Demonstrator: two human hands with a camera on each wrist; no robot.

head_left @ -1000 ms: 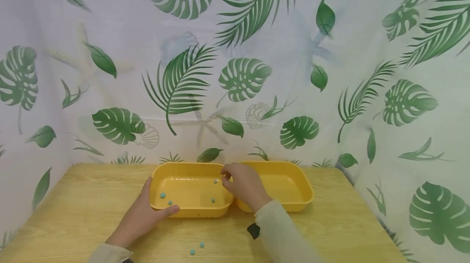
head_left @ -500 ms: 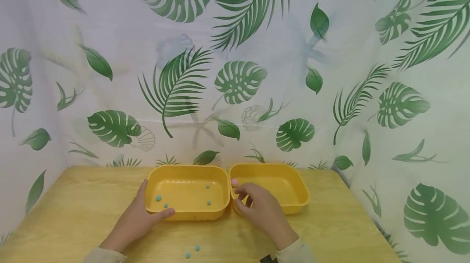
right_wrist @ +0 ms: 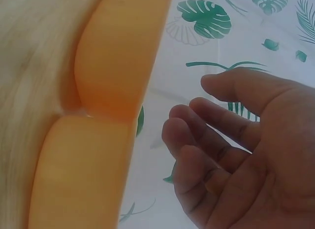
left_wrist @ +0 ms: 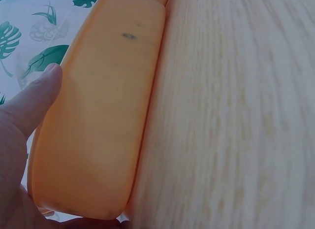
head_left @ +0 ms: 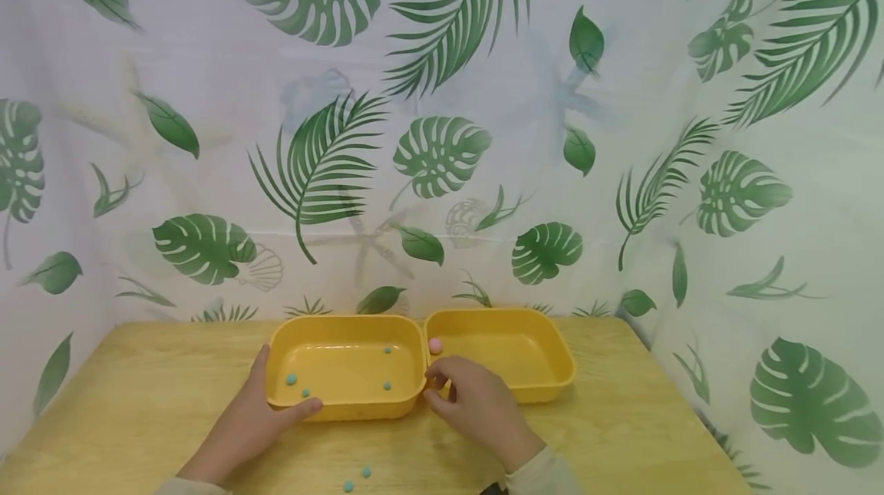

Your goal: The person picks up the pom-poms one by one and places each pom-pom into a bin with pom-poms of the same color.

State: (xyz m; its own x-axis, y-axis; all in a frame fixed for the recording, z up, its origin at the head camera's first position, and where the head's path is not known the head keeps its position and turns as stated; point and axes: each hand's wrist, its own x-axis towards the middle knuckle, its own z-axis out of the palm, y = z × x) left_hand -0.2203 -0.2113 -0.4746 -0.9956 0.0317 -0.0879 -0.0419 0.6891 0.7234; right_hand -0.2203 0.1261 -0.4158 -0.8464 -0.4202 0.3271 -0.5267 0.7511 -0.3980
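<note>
My left hand (head_left: pixel 243 420) grips the near left corner of the left yellow tray (head_left: pixel 345 366), thumb over the front rim and fingers around its end. In the left wrist view the thumb (left_wrist: pixel 43 88) lies against the tray's outer wall (left_wrist: pixel 106 106). Several small blue-green balls (head_left: pixel 291 379) are scattered inside that tray. My right hand (head_left: pixel 479 407), fingers loosely curled, hovers over the front left corner of the right yellow tray (head_left: pixel 518 361). In the right wrist view no object shows between its fingers (right_wrist: pixel 184 135). A pink ball (head_left: pixel 434 345) lies by the right tray's left wall.
Two more blue-green balls (head_left: pixel 348 486) lie on the wood-grain table (head_left: pixel 635 433) in front of the trays. The trays stand side by side, close to the leaf-print cloth (head_left: pixel 442 272) hanging behind the table.
My right hand has moved from the left tray's right end to the right tray's front left corner. The pink ball now shows in the right tray. My left hand keeps its grip.
</note>
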